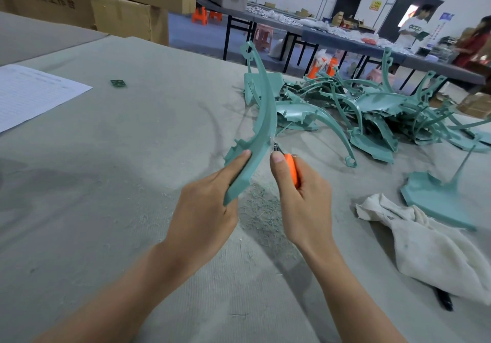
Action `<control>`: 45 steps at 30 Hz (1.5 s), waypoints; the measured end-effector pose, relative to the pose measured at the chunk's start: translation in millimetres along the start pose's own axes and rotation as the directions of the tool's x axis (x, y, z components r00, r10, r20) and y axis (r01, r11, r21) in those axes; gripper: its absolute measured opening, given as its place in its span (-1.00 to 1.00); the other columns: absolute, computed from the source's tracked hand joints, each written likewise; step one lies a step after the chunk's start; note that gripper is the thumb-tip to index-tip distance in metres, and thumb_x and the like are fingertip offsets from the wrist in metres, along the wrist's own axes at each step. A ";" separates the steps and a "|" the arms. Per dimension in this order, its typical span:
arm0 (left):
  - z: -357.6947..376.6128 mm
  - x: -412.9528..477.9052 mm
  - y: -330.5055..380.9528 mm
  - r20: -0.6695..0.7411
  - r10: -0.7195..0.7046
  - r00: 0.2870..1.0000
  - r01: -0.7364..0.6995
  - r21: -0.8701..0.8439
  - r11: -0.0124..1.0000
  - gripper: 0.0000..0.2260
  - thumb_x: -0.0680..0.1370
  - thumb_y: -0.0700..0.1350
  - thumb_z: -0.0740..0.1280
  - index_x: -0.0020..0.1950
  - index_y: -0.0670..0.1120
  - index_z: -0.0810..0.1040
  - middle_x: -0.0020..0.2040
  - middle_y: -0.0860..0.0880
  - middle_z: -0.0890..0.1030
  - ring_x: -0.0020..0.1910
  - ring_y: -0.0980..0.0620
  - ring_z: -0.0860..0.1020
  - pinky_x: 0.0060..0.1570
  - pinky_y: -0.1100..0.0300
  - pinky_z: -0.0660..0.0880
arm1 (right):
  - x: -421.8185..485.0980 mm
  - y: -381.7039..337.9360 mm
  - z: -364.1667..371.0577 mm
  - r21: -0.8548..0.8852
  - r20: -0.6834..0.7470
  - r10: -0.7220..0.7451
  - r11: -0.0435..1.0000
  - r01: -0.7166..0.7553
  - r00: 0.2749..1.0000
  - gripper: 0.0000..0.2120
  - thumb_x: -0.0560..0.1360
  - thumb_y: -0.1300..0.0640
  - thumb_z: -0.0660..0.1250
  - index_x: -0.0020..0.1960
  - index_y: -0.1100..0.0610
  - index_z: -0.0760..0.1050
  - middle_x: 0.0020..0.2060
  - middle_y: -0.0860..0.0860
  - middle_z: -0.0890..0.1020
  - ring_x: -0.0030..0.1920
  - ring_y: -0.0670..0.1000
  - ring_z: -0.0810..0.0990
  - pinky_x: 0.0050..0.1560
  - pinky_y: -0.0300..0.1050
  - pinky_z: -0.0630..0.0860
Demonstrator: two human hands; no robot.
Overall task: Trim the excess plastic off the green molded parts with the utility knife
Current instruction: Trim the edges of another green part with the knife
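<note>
The green molded part being trimmed is a long, thin, curved strip of matte teal plastic. It stands nearly upright above the desk, with a small ring-shaped lug at its top end and ragged tabs of excess plastic along its lower left edge. The left grip, a bare hand, is clamped on the part's lower end, the fingers curled round it and the thumb laid flat along its face. The right grip is closed round the orange utility knife, thumb up beside the handle. The short blade tip touches the part's right edge just above the left thumb.

On the desk's grey felt cover, below and between the two hands, lies a patch of fine plastic shavings. Behind the held part, to the right, is a tangled pile of green parts: curved strips and broad shell-like pieces. Nearer on the right a flat green piece with a thin stem lies touching a crumpled off-white cloth. A printed sheet of paper lies at the far left, with a small dark green piece near it. Cardboard boxes are stacked beyond the desk.
</note>
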State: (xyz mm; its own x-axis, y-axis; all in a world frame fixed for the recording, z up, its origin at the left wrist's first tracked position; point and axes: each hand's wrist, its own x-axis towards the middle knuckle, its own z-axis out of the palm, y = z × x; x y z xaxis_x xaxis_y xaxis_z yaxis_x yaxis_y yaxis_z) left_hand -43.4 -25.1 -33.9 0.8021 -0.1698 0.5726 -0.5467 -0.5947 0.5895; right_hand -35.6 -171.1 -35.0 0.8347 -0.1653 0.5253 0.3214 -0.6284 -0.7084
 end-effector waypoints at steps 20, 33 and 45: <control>1.9 -1.0 -4.3 -0.043 0.261 0.964 -0.253 0.134 0.958 -0.36 0.21 -0.47 0.22 0.30 -0.26 0.48 0.28 -0.03 0.43 0.31 0.13 0.36 0.34 0.31 0.22 | 12.3 -5.0 -27.8 0.620 0.314 0.198 0.698 -0.359 0.928 -0.73 0.44 -0.12 0.44 -0.36 -0.06 0.49 -0.47 0.00 0.25 -0.52 -0.05 0.16 -0.53 -0.23 0.19; 0.1 1.6 -12.7 0.061 0.353 0.933 -0.359 0.167 0.918 -0.44 0.31 -0.46 0.32 0.32 -0.24 0.49 0.30 -0.10 0.51 0.30 0.07 0.42 0.39 0.27 0.23 | 13.2 -1.4 -38.2 0.684 0.264 0.147 0.668 -0.292 0.953 -0.76 0.57 0.12 0.33 -0.27 0.10 0.49 -0.44 0.00 0.51 -0.55 -0.09 0.29 -0.50 -0.25 0.26; 2.6 2.7 -20.5 0.038 0.472 0.881 -0.464 0.261 0.846 -0.42 0.38 -0.45 0.37 0.39 -0.20 0.40 0.36 -0.10 0.46 0.36 -0.01 0.43 0.35 0.08 0.35 | 13.6 -1.8 -44.1 0.657 0.302 0.092 0.701 -0.277 0.949 -0.88 0.47 0.18 0.38 -0.19 0.22 0.52 -0.44 -0.02 0.58 -0.58 -0.09 0.31 -0.50 -0.26 0.31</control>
State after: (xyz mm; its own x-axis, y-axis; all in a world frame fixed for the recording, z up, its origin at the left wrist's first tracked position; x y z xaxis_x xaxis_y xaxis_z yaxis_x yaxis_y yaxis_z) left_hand -29.4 -15.5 -45.9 0.4578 -0.4598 0.7609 -0.7722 -0.6299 0.0840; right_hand -44.6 -205.7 -5.8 0.9565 0.0150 0.2915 0.2884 0.1048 -0.9518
